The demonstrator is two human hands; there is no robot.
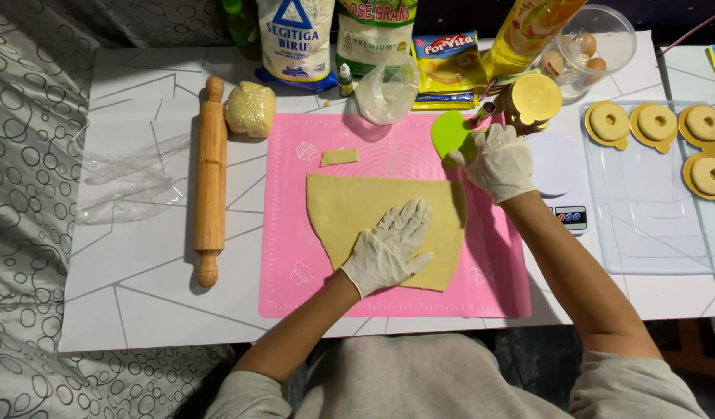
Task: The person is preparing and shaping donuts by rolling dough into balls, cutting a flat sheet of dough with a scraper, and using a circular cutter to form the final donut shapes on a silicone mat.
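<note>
Left hand [390,248] lay flat, fingers spread, pinning the rolled dough sheet [350,206] on the pink mat [284,163] so it wouldn't slide; right hand [499,161] had its grip closed around a green scraper [449,132] at the sheet's top edge.

I am pressing my gloved left hand [390,247] flat on the rolled dough sheet [357,208], which is lying on the pink mat [289,155]. My gloved right hand [499,161] is gripping a green scraper [449,132] just past the sheet's far corner. A small dough strip [339,157] is sitting beyond my left hand.
</note>
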